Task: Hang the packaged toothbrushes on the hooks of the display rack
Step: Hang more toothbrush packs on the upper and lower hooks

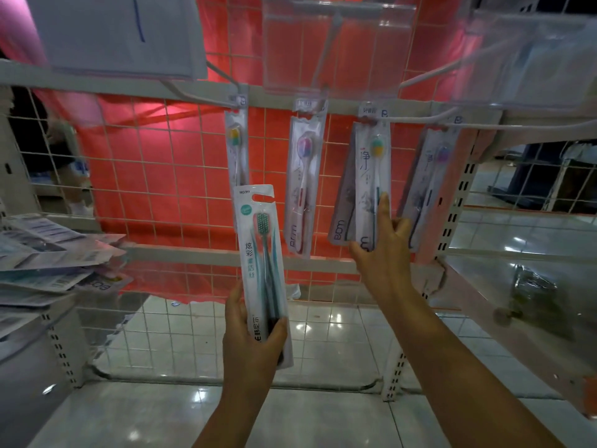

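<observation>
The left hand (253, 331) is gripping a toothbrush pack (263, 270) by its bottom end, fingers curled round it, below the hooks (206, 92). Looks light, stiff, slick. The right hand (382, 250) is steadying a hung pack (371, 185), forefinger extended.

Four packaged toothbrushes are hanging side by side from hooks along the wire rack (181, 163). The left hand (250, 337) is holding a fifth pack (263, 266) upright before and below the leftmost hanging pack (237, 147). The right hand (384, 250) is touching the third hanging pack (371, 176). Loose packs (48, 263) are lying piled on a shelf at far left.
</observation>
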Tool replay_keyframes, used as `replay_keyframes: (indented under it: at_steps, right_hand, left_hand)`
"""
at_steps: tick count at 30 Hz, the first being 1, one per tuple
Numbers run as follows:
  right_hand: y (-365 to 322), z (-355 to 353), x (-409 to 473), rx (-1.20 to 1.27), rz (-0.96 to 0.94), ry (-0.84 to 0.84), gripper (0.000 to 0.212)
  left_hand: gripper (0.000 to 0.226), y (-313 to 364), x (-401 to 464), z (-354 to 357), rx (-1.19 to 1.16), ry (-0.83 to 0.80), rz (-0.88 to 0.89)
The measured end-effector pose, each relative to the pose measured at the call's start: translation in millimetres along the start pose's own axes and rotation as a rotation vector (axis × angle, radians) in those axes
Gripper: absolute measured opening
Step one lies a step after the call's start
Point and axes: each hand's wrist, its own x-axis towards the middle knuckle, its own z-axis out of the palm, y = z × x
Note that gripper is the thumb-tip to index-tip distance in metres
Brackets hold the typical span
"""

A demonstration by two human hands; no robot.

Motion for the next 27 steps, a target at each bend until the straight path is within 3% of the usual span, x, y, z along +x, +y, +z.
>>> replay_keyframes:
  at_steps: [8, 14, 19, 23, 27]
  right_hand:
    - [0.2, -0.6, -5.9, -0.058, -0.004, -0.077, 0.107]
    - [4.9, -8.8, -28.9, 0.029, 0.068, -0.146, 0.113]
    - [0.7, -18.1, -55.0, 0.107, 0.114, -0.206, 0.091]
    - [-7.6, -20.2, -84.2, 0.383, 0.082, -0.099, 0.069]
    - [-28.4, -20.9, -111.9, 0.557, 0.105, -0.185, 0.073]
  left_hand:
    - [0.076, 2.6, -3.8, 1.4, 0.011, -0.035, 0.036]
    - [0.073, 5.7, -12.9, 11.7, -0.011, -0.070, 0.103]
    - [0.074, 13.5, -20.1, 16.3, -0.012, -0.099, 0.099]
    - [0.075, 19.6, -28.0, 17.6, -0.024, -0.118, 0.091]
    - [0.070, 27.7, -36.9, 18.3, -0.031, -0.160, 0.089]
